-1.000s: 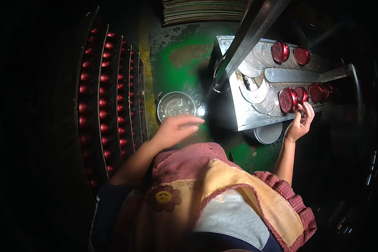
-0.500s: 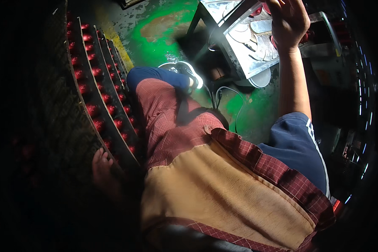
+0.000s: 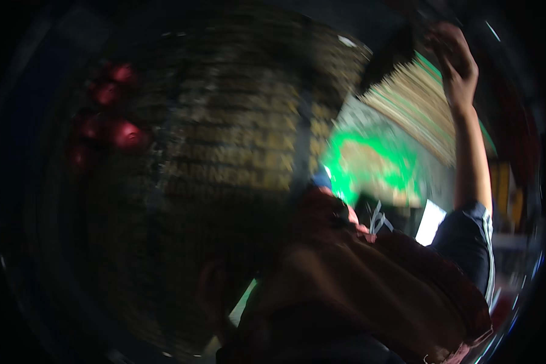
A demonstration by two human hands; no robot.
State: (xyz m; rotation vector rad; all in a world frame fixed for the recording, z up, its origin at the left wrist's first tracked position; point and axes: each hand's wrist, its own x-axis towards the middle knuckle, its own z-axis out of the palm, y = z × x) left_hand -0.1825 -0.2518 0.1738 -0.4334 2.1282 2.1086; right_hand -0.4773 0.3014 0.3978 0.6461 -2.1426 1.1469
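Note:
My right hand (image 3: 455,57) is raised at the upper right with the forearm stretched up. Its fingers are curled, and a dark shape meets them at the top edge, too dim to name. My left hand (image 3: 214,282) is a faint, smeared shape low in the middle, beside my apron (image 3: 340,279). Its fingers do not show clearly. Near it spreads a large dark board (image 3: 236,151) with rows of yellowish print. Several shiny red round pieces (image 3: 127,133) sit in a cluster on the left, blurred and well apart from both hands.
A stack of thin boards or sheets (image 3: 412,103) lies beside my right forearm. Green paint marks the floor (image 3: 376,158) beyond my knees. A bright white panel (image 3: 431,221) shows near my right sleeve. Deep shadow covers the left side.
My view has swung left. The rows of red pieces and the lit metal table have left the picture. The printed board now fills the middle; my right hand stays raised.

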